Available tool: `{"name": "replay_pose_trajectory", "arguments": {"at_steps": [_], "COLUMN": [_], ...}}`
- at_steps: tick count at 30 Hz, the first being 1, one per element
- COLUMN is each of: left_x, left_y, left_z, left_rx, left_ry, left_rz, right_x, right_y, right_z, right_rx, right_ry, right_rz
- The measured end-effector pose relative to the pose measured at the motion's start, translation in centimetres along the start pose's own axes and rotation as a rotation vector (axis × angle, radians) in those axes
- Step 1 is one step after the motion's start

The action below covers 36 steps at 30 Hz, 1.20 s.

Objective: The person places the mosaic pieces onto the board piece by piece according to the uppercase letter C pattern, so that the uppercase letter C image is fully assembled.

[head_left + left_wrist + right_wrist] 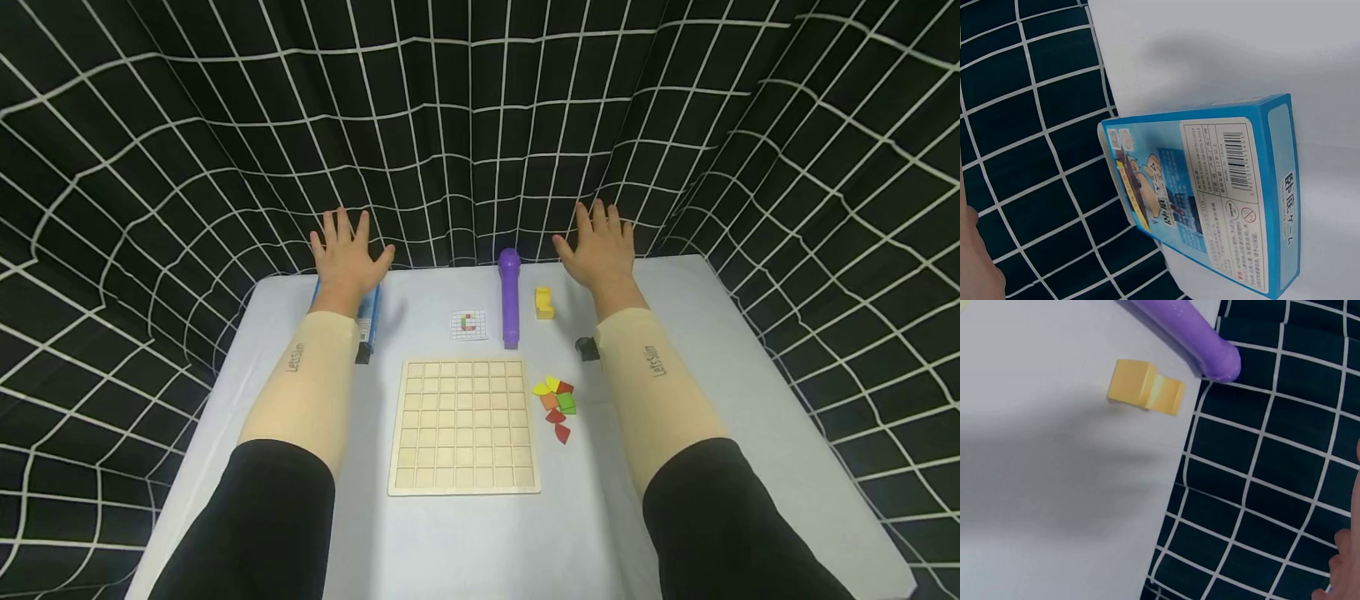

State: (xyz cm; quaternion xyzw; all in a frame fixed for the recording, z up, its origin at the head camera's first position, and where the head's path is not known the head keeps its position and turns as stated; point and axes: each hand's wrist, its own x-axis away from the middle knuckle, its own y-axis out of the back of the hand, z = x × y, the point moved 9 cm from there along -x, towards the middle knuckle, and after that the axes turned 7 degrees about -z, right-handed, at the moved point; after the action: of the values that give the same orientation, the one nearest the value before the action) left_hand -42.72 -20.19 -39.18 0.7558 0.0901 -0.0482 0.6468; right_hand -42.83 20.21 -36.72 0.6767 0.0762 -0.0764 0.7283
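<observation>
My left hand [345,254] hovers flat with fingers spread at the table's far left edge, above a blue printed box [369,312] [1210,194]. My right hand [602,246] is held the same way at the far right, just beyond a yellow block [543,302] [1146,386] and a purple cylinder [510,296] [1191,337]. Neither hand holds anything. A wooden grid board [465,425] lies between my forearms. Small coloured pieces [557,402] sit in a cluster at its right edge. A small pattern card [468,325] lies beyond the board.
The white table [750,400] is enclosed by black curtains [480,125] with a white grid on three sides. A wrist camera mount [587,348] shows beside my right forearm, another by the left.
</observation>
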Motion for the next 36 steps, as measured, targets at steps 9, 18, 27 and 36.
{"name": "replay_pose_trajectory", "arguments": {"at_steps": [9, 18, 27, 36], "left_x": [0.4, 1.3, 5.7, 9.9], "left_y": [-0.3, 1.7, 2.9, 3.5], "left_z": [0.5, -0.3, -1.1, -0.8], "left_rx": [-0.003, 0.017, 0.131, 0.301], "left_ry": [-0.003, -0.120, -0.262, -0.289], "left_rz": [0.028, -0.106, -0.212, -0.263], "right_x": [0.3, 1.9, 4.7, 8.3], "right_y": [-0.8, -1.5, -2.5, -3.3], "right_z": [0.2, 1.7, 3.1, 4.8], "right_rx": [-0.006, -0.039, -0.141, -0.250], "right_ry": [0.005, 0.118, 0.161, 0.190], "right_rz": [0.045, 0.025, -0.005, -0.008]}}
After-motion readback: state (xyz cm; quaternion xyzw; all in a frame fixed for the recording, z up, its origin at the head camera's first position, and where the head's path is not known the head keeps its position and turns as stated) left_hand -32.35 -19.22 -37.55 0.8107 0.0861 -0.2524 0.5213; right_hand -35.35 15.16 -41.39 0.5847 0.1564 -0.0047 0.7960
